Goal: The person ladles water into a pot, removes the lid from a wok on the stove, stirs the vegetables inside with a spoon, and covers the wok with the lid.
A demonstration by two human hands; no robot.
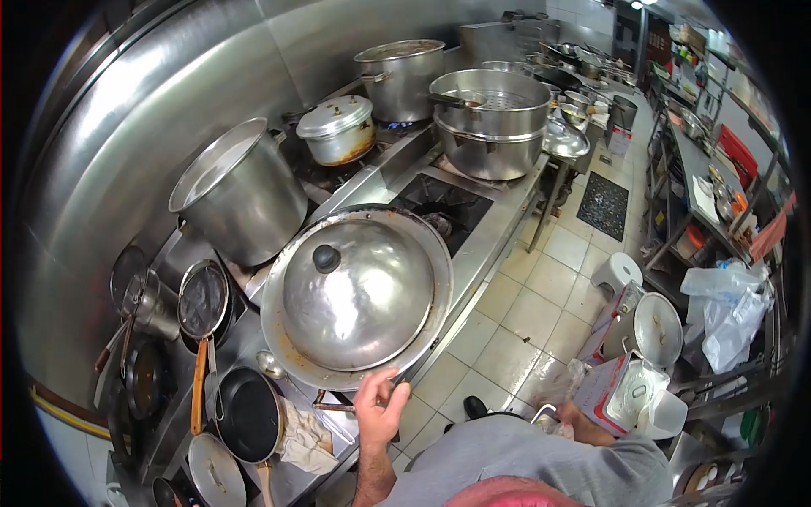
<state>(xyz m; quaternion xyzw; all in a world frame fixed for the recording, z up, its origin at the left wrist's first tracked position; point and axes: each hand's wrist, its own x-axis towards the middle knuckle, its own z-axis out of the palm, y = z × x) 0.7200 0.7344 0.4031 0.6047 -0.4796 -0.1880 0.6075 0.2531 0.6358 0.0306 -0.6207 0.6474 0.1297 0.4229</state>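
Crowding the stove [498,215], cookware hems in the wide round pan [443,258] and its domed lid [372,304] on the near part of the range. A tall stockpot [249,198] leans close on the far left; beyond it stand a lidded pot [342,145] and a two-tiered pot [492,145], with a burner [448,213] between the latter and the pan. Near left, a dark skillet [246,416], a crumpled cloth [304,441], a ladle [270,364] and a wooden-handled pan [203,300] block that side.

The pan's underside is out of sight, and the lid covers whatever it contains. The left hand [379,407] is at the pan's near rim, fingers bent and thumb apart; whether they clasp the edge or merely rest against it I cannot tell. On the right, the right hand [559,422] is partly hidden by the grey shirt [541,460], beside a bent metal piece [545,411]; its grip cannot be made out.

Being round, the pan and lid show no clear long axis. The dome faces up, its black knob [326,258] toward the far left.
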